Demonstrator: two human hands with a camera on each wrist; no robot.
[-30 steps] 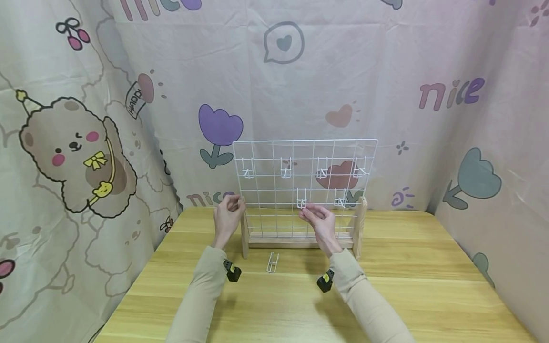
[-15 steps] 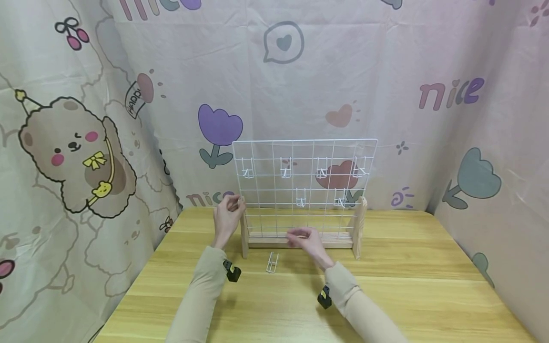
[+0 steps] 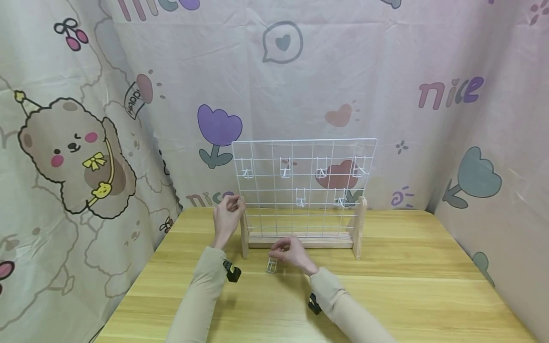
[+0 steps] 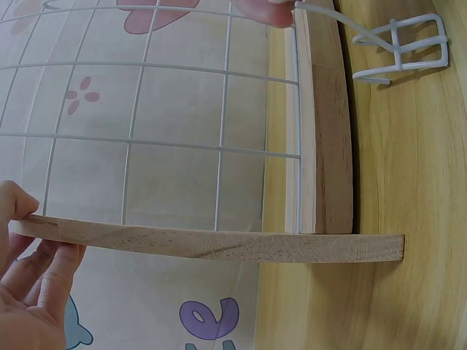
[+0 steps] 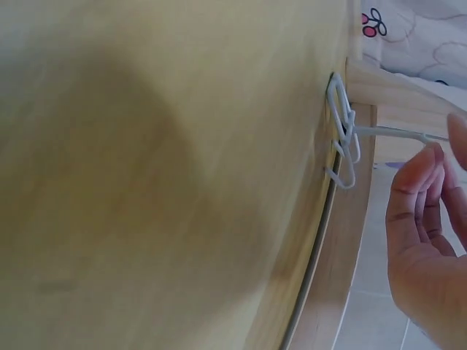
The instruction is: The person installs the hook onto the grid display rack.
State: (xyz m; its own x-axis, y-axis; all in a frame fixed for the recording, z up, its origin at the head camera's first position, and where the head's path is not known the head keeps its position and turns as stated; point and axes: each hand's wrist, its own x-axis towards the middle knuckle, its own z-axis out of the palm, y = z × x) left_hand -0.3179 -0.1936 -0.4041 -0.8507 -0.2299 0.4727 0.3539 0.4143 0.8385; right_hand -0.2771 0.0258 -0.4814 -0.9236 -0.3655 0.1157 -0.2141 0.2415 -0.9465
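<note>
My left hand (image 3: 227,216) grips the top of the left wooden upright (image 4: 219,244), thumb on one side and fingers on the other. This upright and its twin carry a white wire grid panel (image 3: 293,190). In front of the stand a white wire hook (image 3: 271,267) lies on the table, its single prong sticking up. My right hand (image 3: 291,252) is over that hook. In the right wrist view, the right fingertips (image 5: 430,154) are right at the prong's end, with a gap between thumb and fingers. Several similar hooks hang on the grid in two rows.
A wooden base bar (image 3: 300,243) joins the two uprights low down. The right upright (image 3: 359,228) stands at the grid's other end. A printed curtain (image 3: 274,95) hangs behind the wooden table (image 3: 407,286) and along its sides.
My right hand has left a hook hanging in the grid's lower row and come down and left to the hook on the table. My left hand keeps its grip on the upright.
</note>
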